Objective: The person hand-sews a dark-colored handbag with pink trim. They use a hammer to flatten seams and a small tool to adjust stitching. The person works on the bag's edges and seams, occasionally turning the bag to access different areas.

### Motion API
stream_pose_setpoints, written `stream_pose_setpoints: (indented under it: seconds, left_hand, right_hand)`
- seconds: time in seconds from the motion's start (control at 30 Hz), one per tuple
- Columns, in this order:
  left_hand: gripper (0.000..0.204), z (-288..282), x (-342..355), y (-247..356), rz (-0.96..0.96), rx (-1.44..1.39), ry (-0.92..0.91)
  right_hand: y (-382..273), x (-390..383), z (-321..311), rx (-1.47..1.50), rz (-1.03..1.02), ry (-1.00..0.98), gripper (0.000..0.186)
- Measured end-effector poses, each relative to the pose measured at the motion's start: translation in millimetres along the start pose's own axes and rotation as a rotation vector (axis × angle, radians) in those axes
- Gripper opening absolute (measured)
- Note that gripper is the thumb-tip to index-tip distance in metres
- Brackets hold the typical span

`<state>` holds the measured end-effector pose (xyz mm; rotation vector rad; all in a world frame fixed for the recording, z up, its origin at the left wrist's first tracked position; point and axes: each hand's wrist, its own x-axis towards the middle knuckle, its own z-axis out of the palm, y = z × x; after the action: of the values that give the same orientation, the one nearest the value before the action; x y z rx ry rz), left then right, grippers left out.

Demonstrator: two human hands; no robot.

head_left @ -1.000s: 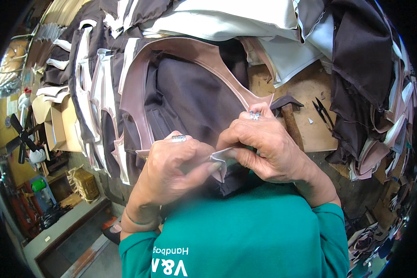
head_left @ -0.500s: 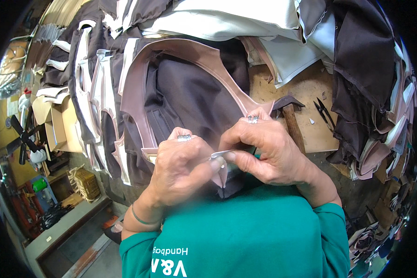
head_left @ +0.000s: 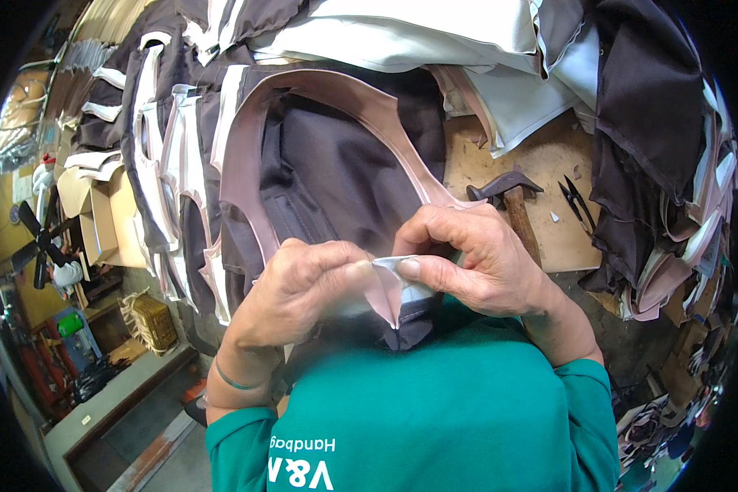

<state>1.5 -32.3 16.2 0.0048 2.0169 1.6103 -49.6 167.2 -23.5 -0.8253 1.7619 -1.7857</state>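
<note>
My left hand and my right hand are both closed in pinches on a small folded pink piece with a pale underside, near my body. My right thumb presses on its pale top edge; my left thumb is at its left side, slightly blurred. The piece belongs to, or lies against, a dark brown fabric bag part with a broad pink curved band arching round it. Just beyond my right hand lie a hammer with a wooden handle and a pair of black snips on a tan board.
Dark panels with white and pink edging are piled at the left, more dark pieces at the right, pale sheets at the back. A black fan, a woven basket and a grey ledge stand lower left.
My fingers have shifted along the folded piece, exposing more of its pink face between them. Both hands have tilted slightly, and the pink band's right end has moved a little left and down.
</note>
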Motion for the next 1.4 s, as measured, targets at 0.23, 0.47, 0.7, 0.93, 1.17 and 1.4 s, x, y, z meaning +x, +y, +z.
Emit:
stream_pose_setpoints:
  seconds: [0.23, 0.47, 0.7, 0.93, 1.17, 1.4]
  left_hand:
    - [0.015, 5, 9, -4, 0.209, 0.100, 0.004]
    - [0.017, 11, 11, -7, 0.167, -0.006, -0.016]
    - [0.019, 4, 7, -15, 0.145, 0.332, -0.173]
    - [0.023, 6, 7, -16, 0.104, 0.354, -0.202]
    - [0.020, 8, 8, -17, 0.098, 0.397, -0.206]
    - [0.022, 9, 12, -14, -0.059, 0.480, -0.212]
  right_hand:
    - [-2, 1, 2, -0.108, 0.007, 0.009, 0.008]
    - [-1, -3, 10, -0.161, -0.010, 0.048, 0.008]
    - [6, -8, 10, -0.093, 0.033, 0.028, 0.006]
    - [8, -10, 11, -0.068, 0.059, 0.045, 0.007]
    - [11, -13, 15, -0.049, 0.085, 0.044, 0.007]
    - [10, -14, 13, -0.068, 0.157, 0.026, 0.008]
